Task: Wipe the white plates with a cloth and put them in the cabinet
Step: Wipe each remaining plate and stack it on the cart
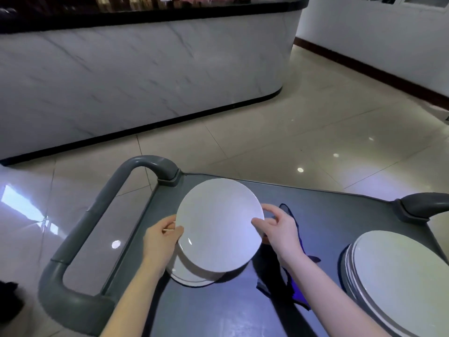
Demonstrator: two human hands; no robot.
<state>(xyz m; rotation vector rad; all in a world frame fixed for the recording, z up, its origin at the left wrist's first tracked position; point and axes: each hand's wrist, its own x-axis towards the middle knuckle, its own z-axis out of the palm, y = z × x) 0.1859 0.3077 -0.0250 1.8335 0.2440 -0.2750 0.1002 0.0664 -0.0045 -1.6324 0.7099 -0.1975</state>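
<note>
White plate (218, 224) gripped at opposite rims by left hand (160, 242), right hand (279, 231), held level over small stack (184, 274); blue cloth (277, 285) parked alongside on cart (340, 220).

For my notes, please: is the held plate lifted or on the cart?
Lifted: left hand and right hand hold the plate above another plate.

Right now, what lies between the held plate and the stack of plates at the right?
Head view: a dark cloth lies on the cart between the held plate and the stack, partly under the right hand.
</note>
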